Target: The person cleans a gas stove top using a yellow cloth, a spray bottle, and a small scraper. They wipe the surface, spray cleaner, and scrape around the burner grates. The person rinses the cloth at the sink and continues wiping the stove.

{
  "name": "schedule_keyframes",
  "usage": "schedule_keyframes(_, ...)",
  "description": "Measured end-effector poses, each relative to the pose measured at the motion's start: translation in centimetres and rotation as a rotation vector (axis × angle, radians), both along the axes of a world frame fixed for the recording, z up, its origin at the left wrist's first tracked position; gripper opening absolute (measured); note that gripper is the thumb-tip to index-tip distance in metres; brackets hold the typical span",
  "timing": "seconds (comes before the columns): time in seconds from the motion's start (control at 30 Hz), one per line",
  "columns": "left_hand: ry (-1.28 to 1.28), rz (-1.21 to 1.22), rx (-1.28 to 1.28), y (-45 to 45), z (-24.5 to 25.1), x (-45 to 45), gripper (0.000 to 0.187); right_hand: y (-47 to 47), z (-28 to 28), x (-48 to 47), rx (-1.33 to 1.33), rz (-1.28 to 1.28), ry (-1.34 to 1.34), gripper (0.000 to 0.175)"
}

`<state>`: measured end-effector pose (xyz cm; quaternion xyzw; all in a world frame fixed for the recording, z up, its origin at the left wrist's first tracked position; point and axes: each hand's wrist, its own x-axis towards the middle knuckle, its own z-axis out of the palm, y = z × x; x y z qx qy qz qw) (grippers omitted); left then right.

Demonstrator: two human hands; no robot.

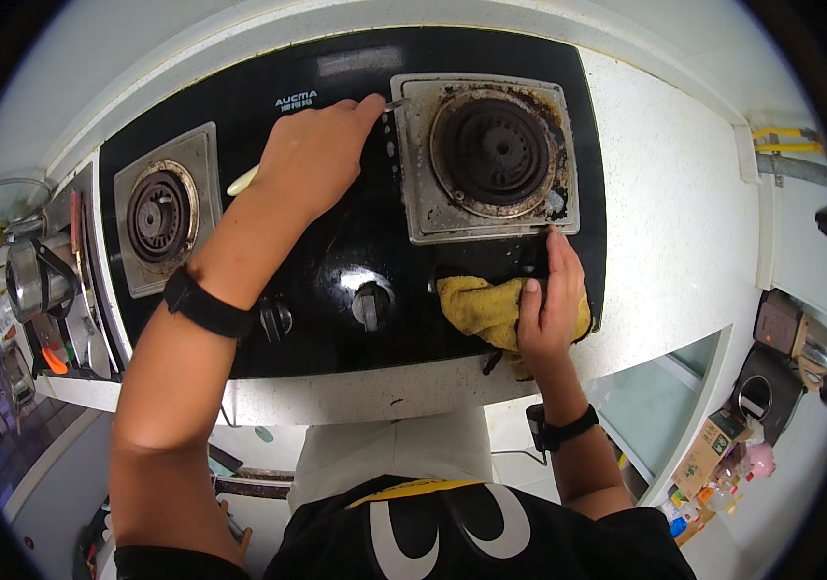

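A black glass gas hob (326,254) lies before me, with two burners in square metal trays. My left hand (319,148) is closed around a slim tool with a pale handle (242,181); its narrow metal tip (397,104) meets the left edge of the right burner's tray (413,167). What kind of tool it is, I cannot tell. Brown and black grime marks that tray around the right burner (502,148). My right hand (555,297) rests over a crumpled yellow cloth (482,308), fingertips at the tray's front edge; whether it grips the cloth is unclear.
The left burner (160,216) sits in its own tray. Two control knobs (371,306) are near the hob's front. A metal pot (33,279) and kitchen utensils stand at the far left. White countertop (660,217) extends to the right; a cardboard box (707,453) is low at right.
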<state>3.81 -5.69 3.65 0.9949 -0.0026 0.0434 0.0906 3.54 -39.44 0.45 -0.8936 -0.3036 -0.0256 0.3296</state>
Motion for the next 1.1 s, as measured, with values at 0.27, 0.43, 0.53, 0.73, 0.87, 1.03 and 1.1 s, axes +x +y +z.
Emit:
schedule_keyframes(0.27, 0.043, 0.023, 0.009, 1.8, 0.6, 3.6, 0.025, 0.0, 0.3, -0.1, 0.014, -0.03, 0.058, 0.06)
schedule_keyframes(0.43, -0.012, -0.002, 0.114, 1.5, -1.7, 3.5, 0.024, -0.1, 0.4, 0.0, 0.008, -0.029, 0.071, 0.059)
schedule_keyframes(0.53, -0.008, 0.009, 0.14, 1.5, -2.3, 3.7, 0.016, -0.2, 0.4, 0.0, 0.012, -0.023, 0.074, 0.06)
schedule_keyframes(0.73, -0.024, -0.083, 0.117, 2.4, -1.6, 4.1, 0.014, -0.2, 0.4, 0.2, 0.041, -0.011, 0.087, 0.061)
schedule_keyframes(0.87, 0.031, -0.141, 0.147, 2.9, -0.8, 5.1, 0.011, -0.2, 0.4, 0.2, 0.046, -0.009, 0.089, 0.062)
schedule_keyframes(1.03, 0.125, -0.125, 0.198, 1.8, 0.3, 4.7, 0.01, -0.3, 0.5, 0.2, 0.037, -0.003, 0.085, 0.063)
schedule_keyframes(1.1, 0.138, -0.13, 0.169, 1.3, 0.6, 4.2, 0.011, -0.3, 0.5, 0.2, 0.033, -0.003, 0.083, 0.063)
